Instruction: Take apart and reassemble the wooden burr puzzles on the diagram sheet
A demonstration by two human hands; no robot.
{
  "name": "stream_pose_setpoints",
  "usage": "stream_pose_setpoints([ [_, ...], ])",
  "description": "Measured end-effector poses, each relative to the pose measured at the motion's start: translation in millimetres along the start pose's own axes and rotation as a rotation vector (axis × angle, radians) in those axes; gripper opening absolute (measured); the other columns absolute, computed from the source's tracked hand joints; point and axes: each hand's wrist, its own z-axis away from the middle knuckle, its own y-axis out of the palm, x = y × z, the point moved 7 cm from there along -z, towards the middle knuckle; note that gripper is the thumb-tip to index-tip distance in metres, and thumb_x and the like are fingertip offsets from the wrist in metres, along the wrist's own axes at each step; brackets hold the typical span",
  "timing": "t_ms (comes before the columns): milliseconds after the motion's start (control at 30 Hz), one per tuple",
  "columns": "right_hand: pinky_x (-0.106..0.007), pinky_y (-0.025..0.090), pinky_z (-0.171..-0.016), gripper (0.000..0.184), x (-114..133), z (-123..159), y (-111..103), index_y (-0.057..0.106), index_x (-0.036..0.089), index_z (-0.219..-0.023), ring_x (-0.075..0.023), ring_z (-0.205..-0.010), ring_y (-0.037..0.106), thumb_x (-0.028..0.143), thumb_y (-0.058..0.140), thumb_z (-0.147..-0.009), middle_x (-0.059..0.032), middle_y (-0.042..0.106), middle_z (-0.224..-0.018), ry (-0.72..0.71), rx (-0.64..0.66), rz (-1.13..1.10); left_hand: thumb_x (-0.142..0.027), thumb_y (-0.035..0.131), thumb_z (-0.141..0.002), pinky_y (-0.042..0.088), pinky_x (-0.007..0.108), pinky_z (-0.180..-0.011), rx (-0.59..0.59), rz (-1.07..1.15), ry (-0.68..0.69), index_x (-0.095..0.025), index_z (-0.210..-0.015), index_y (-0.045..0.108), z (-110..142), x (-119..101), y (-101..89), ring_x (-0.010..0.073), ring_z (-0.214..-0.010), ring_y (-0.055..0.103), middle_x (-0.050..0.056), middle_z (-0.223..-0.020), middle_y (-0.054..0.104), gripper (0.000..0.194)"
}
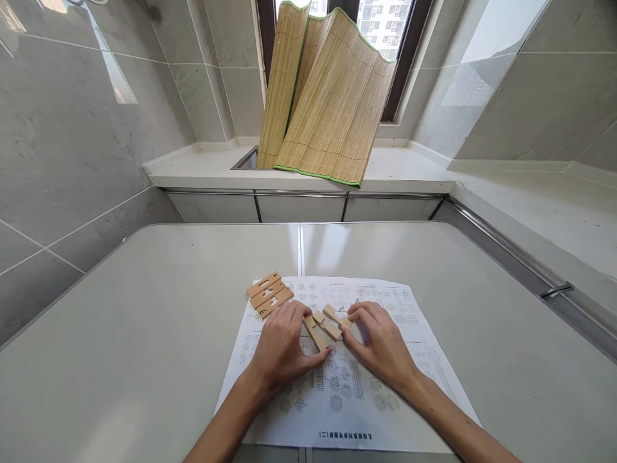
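Note:
Over a printed sheet (347,411), my left hand (282,341) pinches a notched wooden block (315,334) lengthwise, thumb at its near end and fingers at its far end. My right hand (380,337) has its thumb and fingertips closed on another notched wooden block (335,314), partly hidden by the fingers. Between them lies a third notched block (328,326), close to the right thumb; whether it touches the others I cannot tell. Beyond my left hand, several flat wooden pieces with cut-outs and dark marks (270,294) lie side by side at the sheet's far left corner.
The sheet, covered in small diagrams, lies on a pale glossy table (144,334) with a seam down its middle. Behind stands a white ledge (202,168) bearing a folded bamboo mat (332,103) against the window. A metal rail (506,241) runs along the right side.

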Motion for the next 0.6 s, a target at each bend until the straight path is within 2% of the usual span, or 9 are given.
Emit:
stream_pose_setpoints([
  [133,-0.046,0.053,-0.084,0.011,6.2,1.0,4.7,0.056,0.026,-0.098,-0.0306,-0.100,0.063,0.020,0.064,-0.092,-0.0087,0.067,-0.105,-0.035,0.066,-0.028,-0.040,0.082,-0.075,0.054,0.046,-0.088,0.009,0.042,0.000,-0.022,-0.111,0.060,0.1,2.6,1.9,0.0334,-0.102,0.066,0.011,-0.110,0.069,0.046],
  [333,-0.043,0.054,-0.079,0.027,12.2,2.9,11.9,0.055,0.026,-0.113,-0.0280,-0.093,0.062,0.017,0.066,-0.089,-0.0074,0.065,-0.102,-0.072,0.188,-0.085,-0.030,0.083,-0.071,0.055,0.048,-0.096,0.072,0.136,0.041,-0.022,-0.129,0.057,0.5,-2.4,6.9,0.0351,-0.113,0.066,0.013,-0.125,0.068,0.064],
  [600,-0.045,0.056,-0.094,0.041,22.2,8.2,14.7,0.054,0.027,-0.123,-0.0289,-0.113,0.062,0.009,0.061,-0.087,-0.0109,0.062,-0.125,-0.173,0.275,-0.230,-0.036,0.086,-0.076,0.056,0.046,-0.097,0.149,0.217,0.018,-0.024,-0.136,0.055,2.8,-1.4,12.3,0.0330,-0.115,0.070,0.011,-0.131,0.071,0.069],
])
